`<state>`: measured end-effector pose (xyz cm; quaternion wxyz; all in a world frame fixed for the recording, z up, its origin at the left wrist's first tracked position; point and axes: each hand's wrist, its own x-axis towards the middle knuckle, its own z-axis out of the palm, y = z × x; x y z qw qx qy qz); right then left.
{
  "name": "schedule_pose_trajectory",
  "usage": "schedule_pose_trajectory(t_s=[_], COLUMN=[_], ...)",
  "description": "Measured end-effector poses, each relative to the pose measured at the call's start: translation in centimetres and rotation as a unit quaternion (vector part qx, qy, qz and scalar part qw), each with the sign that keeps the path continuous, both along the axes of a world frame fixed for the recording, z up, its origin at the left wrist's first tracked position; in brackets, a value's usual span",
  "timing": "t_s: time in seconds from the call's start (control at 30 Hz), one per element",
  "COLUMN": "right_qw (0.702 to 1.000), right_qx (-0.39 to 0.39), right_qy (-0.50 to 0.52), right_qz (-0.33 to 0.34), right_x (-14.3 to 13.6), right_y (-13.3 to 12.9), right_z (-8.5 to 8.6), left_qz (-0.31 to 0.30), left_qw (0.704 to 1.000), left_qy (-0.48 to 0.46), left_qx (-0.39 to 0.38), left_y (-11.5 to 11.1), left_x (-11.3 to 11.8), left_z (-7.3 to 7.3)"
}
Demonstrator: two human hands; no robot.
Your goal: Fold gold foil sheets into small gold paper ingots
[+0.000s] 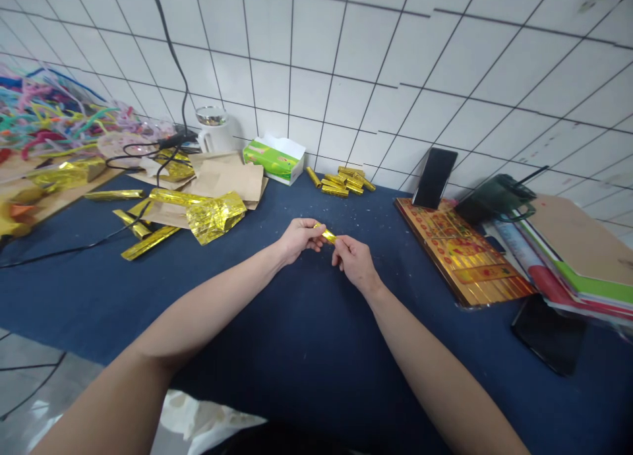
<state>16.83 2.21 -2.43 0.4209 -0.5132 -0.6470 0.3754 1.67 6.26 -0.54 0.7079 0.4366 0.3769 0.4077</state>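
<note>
Between my two hands is a small gold foil roll (326, 233), held above the middle of the blue tabletop (297, 310). My left hand (300, 239) pinches its left end with thumb and fingers. At the other end, my right hand (354, 258) grips it between thumb and forefinger. Beyond my hands, near the wall, lies a small pile of similar gold rolls (341, 181). To the left, a crumpled gold foil sheet (216, 216) rests partly on brown paper (227, 177), with longer gold foil strips (151, 242) beside it.
A green tissue pack (275, 158) and a white mug (216, 135) stand by the tiled wall. At right are a gold-red packet stack (459, 257), a leaning phone (435, 177), a dark cup (502, 198) and papers. A black cable (99, 242) crosses the left side near colourful fuzzy stems (54, 115).
</note>
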Motion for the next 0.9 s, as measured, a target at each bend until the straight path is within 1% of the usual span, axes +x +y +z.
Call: schedule_pose_trajectory(t_s=[0.1,0.2,0.3,0.4,0.47,0.6,0.67,0.7,0.77,0.83,0.87,0.9], right_qw=[1.000,1.000,0.999,0.999,0.999,0.998,0.995,0.991,0.978,0.964,0.961,0.962], right_qx=[-0.005,-0.008,-0.019,-0.027,-0.015,0.013,0.012,0.010,0.007,0.009,0.010,0.010], right_qy=[0.012,0.013,0.027,0.031,0.024,0.030,0.059,0.082,0.133,0.170,0.181,0.184], right_qz=[0.005,-0.002,-0.015,-0.030,-0.037,-0.051,-0.079,-0.103,-0.162,-0.203,-0.208,-0.200], right_x=[0.0,-0.1,-0.1,-0.1,-0.1,-0.1,0.0,0.0,0.2,0.4,0.5,0.5], right_y=[0.0,0.0,0.0,-0.1,-0.2,-0.2,0.0,0.1,0.5,0.8,0.9,0.9], right_z=[-0.2,-0.2,0.0,0.4,0.5,0.4,0.2,0.1,-0.1,-0.2,-0.1,-0.1], left_qz=[0.013,0.013,0.013,0.031,0.040,0.033,0.011,-0.012,-0.095,-0.193,-0.222,-0.227], left_qw=[1.000,1.000,1.000,0.999,0.999,0.999,1.000,1.000,0.994,0.976,0.968,0.965], left_qy=[-0.003,-0.004,-0.004,-0.010,-0.012,-0.019,-0.009,0.005,0.050,0.100,0.117,0.126], left_qx=[-0.016,-0.016,-0.009,0.000,0.001,-0.009,-0.010,-0.008,-0.002,0.011,0.019,0.027], left_y=[0.2,0.2,0.3,0.6,0.8,1.2,1.2,1.2,0.9,0.5,0.2,-0.1], left_x=[-0.2,-0.2,-0.4,-0.6,-0.7,-1.0,-1.3,-1.4,-1.6,-1.4,-1.2,-0.9], left_z=[0.0,0.0,0.0,0.0,0.0,-0.1,0.0,0.1,0.3,0.5,0.6,0.6])
